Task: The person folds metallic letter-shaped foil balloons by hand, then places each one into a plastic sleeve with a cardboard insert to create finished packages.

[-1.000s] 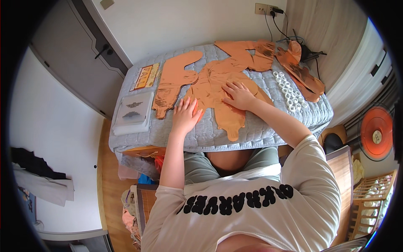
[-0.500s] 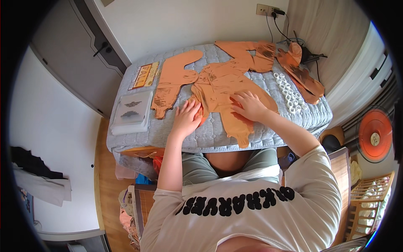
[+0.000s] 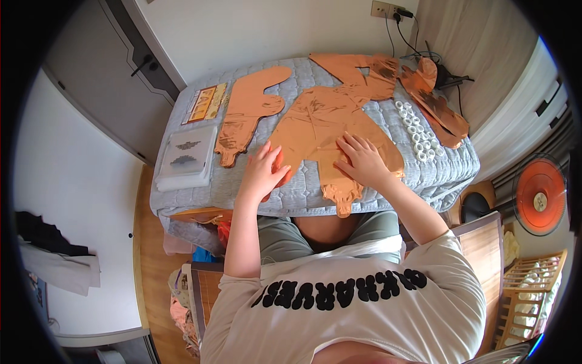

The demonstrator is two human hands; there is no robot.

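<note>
A deflated copper foil letter balloon (image 3: pixel 315 121), roughly A-shaped, lies flat and creased on the bed in front of me. My left hand (image 3: pixel 262 173) rests on its lower left leg, fingers spread, with a bit of orange foil showing beside the fingers. On the lower right part lies my right hand (image 3: pixel 365 162), palm down with fingers stretched. Between the hands the balloon's tabbed bottom end (image 3: pixel 344 200) reaches the bed's near edge. A second foil balloon (image 3: pixel 245 103) lies to the left. Another one (image 3: pixel 345 64) is at the back, touching or overlapping the middle one.
A folded foil balloon (image 3: pixel 433 100) lies at the right, beside rows of small white rolls (image 3: pixel 418 134). A stack of clear plastic packets (image 3: pixel 189 155) and a printed card (image 3: pixel 206 103) sit at the left on the quilted bed cover (image 3: pixel 291 200). A fan (image 3: pixel 539 197) stands at right.
The middle balloon lies flatter, its left leg spread farther left. My left hand has shifted slightly left and down with that edge; my right hand has moved slightly, still on the foil.
</note>
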